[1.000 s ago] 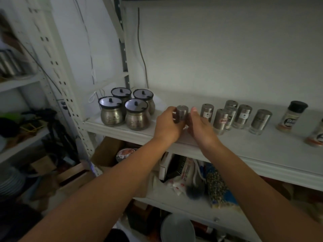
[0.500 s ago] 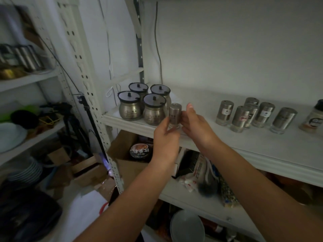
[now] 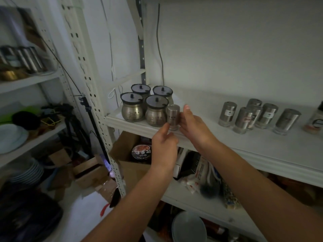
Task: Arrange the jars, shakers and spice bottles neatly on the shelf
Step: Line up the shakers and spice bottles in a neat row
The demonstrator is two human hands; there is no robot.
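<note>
Head view: a white metal shelf [image 3: 227, 147] runs across the middle of the frame. At its left end stand four round, bronze-toned metal jars [image 3: 146, 105] with flat grey lids and black knobs, grouped two by two. Just right of the front right jar stands an upright, small, steel cylindrical shaker [image 3: 173, 116], close beside that jar. The right hand [image 3: 194, 124] rests against the shaker's right side, fingers extended and loosely cupped around it. The left hand [image 3: 164, 145] sits just below and in front of the shaker, fingers curled, thumb tip near its base; whether it touches cannot be told. Toward the right of the frame stands a loose cluster of five similar steel shakers [image 3: 257, 116], with a spice bottle [image 3: 314, 121] at the frame's right edge.
</note>
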